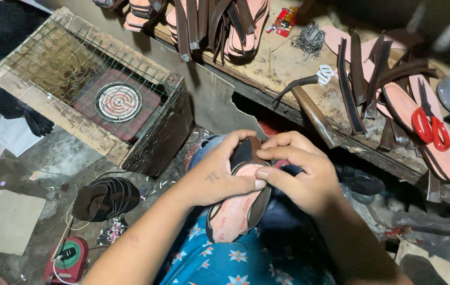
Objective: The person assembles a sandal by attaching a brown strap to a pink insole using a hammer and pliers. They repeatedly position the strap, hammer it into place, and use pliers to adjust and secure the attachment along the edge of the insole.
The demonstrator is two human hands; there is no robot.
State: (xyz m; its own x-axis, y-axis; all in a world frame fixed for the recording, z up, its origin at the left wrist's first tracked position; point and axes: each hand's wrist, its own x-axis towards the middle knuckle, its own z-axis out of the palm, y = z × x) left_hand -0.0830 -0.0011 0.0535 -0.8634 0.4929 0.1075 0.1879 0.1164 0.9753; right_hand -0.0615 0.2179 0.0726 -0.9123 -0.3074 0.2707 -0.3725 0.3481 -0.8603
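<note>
Both hands hold a pink sandal sole point(234, 211) with dark brown edging over my lap. My left hand point(218, 177) grips its left side, thumb pressing on the pink face. My right hand point(301, 174) closes over the top right, fingers curled on a dark brown strap point(246, 153) folded at the sole's upper end. The two thumbs meet near the middle of the sole. The sole's lower end rests on blue flowered cloth point(219, 261).
A low wooden bench point(288, 68) ahead carries a hammer point(309, 108), red-handled scissors point(430, 125), pink soles, brown straps and a pile of small nails point(309, 38). At left stands a wire-topped wooden box point(50, 105) with a round coil heater point(118, 102). Dark soles point(106, 196) lie on the floor.
</note>
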